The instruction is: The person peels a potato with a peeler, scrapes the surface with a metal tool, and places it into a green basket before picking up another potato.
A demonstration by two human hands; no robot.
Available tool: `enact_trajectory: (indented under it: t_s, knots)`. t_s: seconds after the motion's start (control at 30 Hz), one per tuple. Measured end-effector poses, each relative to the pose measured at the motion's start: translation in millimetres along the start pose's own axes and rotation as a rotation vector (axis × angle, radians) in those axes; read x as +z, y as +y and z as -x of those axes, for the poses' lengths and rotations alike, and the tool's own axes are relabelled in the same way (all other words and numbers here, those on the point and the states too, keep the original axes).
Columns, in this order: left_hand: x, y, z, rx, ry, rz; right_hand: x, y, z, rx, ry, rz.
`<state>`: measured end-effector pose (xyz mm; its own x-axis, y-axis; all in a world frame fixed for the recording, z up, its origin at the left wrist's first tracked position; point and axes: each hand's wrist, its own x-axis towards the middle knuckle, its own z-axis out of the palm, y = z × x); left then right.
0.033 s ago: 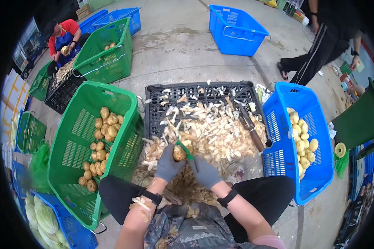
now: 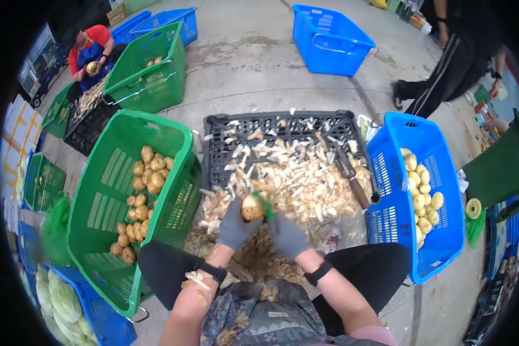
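My left hand [image 2: 236, 224], in a grey glove, is closed round a partly peeled potato [image 2: 252, 210] whose top shows pale flesh. A green peeler [image 2: 265, 203], smeared by motion, is in my gloved right hand [image 2: 287, 235] and lies against the potato's right side. Both hands are above the near edge of a heap of peelings [image 2: 294, 179] spread over an upturned-looking black plastic crate [image 2: 219, 122]. On that heap rests a knife with a wooden handle [image 2: 358, 192]. Bits of peel stick to my left forearm [image 2: 195, 294].
Unpeeled potatoes [image 2: 153, 171] lie in the green crate [image 2: 95, 230] on my left. To my right, a blue crate [image 2: 380, 173] holds peeled potatoes [image 2: 425, 196]. Another blue crate [image 2: 331, 49] stands ahead. A seated person [image 2: 92, 52] holds a potato; another person [image 2: 444, 75] stands far right.
The peeler has shifted slightly right and down on the potato, and more pale flesh faces up. The standing person has moved a little to the right.
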<state>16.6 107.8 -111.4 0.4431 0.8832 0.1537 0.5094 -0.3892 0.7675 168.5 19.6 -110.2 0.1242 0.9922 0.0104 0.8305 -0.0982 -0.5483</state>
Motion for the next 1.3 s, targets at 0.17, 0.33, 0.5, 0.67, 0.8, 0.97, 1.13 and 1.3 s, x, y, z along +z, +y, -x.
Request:
enact_trajectory:
  t_s: [0.17,0.33,0.5,0.67,0.8,0.97,1.13,1.3]
  knots:
    - [1.9,0.8,-7.8,-0.033,0.017,0.133,-9.0,-4.1,3.7,0.045,0.085,-0.053]
    - [4.7,-3.1,0.3,-0.197,-0.035,0.169,5.3,-21.6,-0.4,0.087,-0.054,-0.109]
    - [8.2,-23.8,2.3,-0.209,-0.070,0.246,8.8,-22.7,0.6,0.058,-0.100,-0.205]
    - [8.8,-17.4,-0.3,-0.050,-0.133,0.152,5.0,-17.2,6.4,0.097,-0.024,-0.157]
    - [5.8,-7.4,3.0,-0.011,-0.044,0.031,7.9,-10.9,9.7,0.010,0.032,-0.014]
    - [3.6,0.5,-1.5,-0.046,-0.083,0.241,-0.4,17.4,-1.1,0.285,-0.015,-0.023]
    - [-2.3,-0.5,-0.3,-0.044,-0.124,0.155,0.2,0.6,-3.4,0.204,-0.069,-0.077]
    - [1.2,-2.5,1.9,-0.090,-0.147,0.291,-3.2,17.4,-1.0,0.299,-0.043,-0.017]
